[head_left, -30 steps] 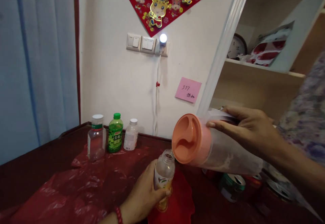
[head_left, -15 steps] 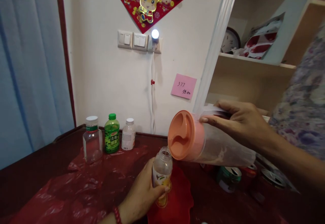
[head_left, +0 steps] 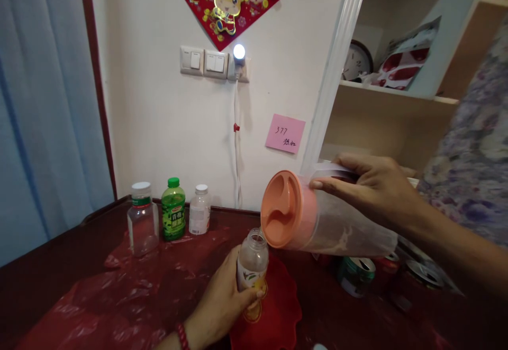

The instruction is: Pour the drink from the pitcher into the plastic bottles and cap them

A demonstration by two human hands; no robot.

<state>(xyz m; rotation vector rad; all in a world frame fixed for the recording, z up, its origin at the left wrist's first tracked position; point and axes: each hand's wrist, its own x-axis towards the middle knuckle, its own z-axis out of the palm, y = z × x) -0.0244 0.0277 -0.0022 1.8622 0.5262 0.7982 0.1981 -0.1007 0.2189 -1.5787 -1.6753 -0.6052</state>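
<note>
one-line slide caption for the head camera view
Right hand holding an orange-lidded plastic pitcher tipped toward an open, labelled plastic bottle in the left hand.

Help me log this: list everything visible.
Jug: 1, clear, orange, centre
Open bottle: 1, clear, centre
Capped bottles: 3, clear, green, whitish, left
Cans: 3+, green, reddish, right
Tray, sheeting, table: 1 each, red, foreground
Curtain: 1, blue, left
Ornament: 1, red, gold, wall
Wall plates: 3, white, wall
Lamp, cable: 1 each, white, wall
Note: 1, pink, wall
Clock: 1, white, shelf
Packet: 1, red, white, shelf
Cloth: 1, purplish, right
Left fingers: 1 set, around open bottle
Right fingers: 1 set, on jug
</note>
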